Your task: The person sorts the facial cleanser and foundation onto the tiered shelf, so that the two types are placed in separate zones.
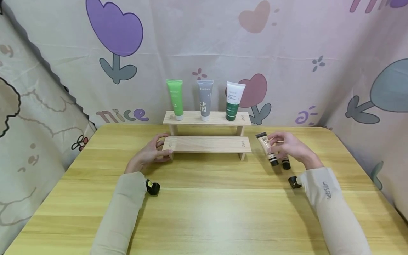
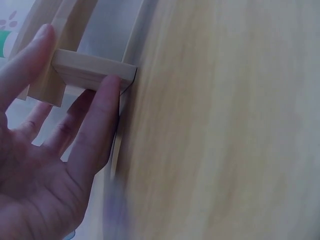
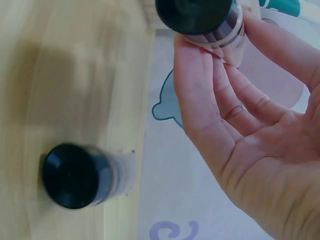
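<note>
My left hand (image 1: 149,152) grips the left end of a two-tier wooden stand (image 1: 207,144). In the left wrist view its thumb lies along the step board, and one fingertip touches the stand's leg (image 2: 95,69). Over on the right, my right hand (image 1: 291,148) pinches a beige squeeze tube (image 1: 265,143) between thumb and fingers, tilted with its black cap (image 3: 192,12) downward. Below that hand a second black-capped tube (image 1: 285,163) stands on the table, partly hidden by the fingers in the head view.
On the stand's upper step are a green tube (image 1: 175,97), a grey tube (image 1: 205,99) and a white and dark green tube (image 1: 234,101), caps down. The wood-grain table (image 1: 204,219) ends at a patterned cloth (image 1: 191,35) behind the stand.
</note>
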`<state>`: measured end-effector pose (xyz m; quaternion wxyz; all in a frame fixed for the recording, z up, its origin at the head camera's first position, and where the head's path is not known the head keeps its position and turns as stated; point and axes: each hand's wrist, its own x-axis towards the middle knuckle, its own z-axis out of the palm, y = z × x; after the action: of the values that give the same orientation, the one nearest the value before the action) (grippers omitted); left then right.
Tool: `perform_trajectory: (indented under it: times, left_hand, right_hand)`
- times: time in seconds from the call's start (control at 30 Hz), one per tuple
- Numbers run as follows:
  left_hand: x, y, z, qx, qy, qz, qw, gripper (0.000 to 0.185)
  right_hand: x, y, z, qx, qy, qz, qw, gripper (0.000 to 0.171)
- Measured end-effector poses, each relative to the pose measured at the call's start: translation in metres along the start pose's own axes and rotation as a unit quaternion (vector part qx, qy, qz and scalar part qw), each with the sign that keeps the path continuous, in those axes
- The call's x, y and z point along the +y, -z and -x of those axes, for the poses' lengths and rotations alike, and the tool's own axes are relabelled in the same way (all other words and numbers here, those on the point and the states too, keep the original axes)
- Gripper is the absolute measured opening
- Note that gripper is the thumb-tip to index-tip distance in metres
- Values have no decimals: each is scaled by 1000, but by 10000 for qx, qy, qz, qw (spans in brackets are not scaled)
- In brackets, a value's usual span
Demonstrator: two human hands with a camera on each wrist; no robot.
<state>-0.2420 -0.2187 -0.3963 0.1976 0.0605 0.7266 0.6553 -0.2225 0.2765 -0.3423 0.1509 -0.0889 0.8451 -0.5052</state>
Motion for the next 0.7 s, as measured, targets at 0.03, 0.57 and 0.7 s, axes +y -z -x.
perform_trajectory:
  times: [0.03, 0.57, 0.7]
  left_hand:
    - [0, 0, 0, 1, 9, 2, 10000, 81]
    - [3, -1, -2, -8, 20, -34, 10000, 81]
    - [2, -1, -1, 5, 37, -53, 10000, 83]
  right_hand:
    - [-1, 0, 0, 28, 26, -27, 10000, 65]
    - [-27, -10, -9, 177, 204, -493, 9984, 64]
    - [-33, -18, -14, 114, 261, -567, 9980, 64]
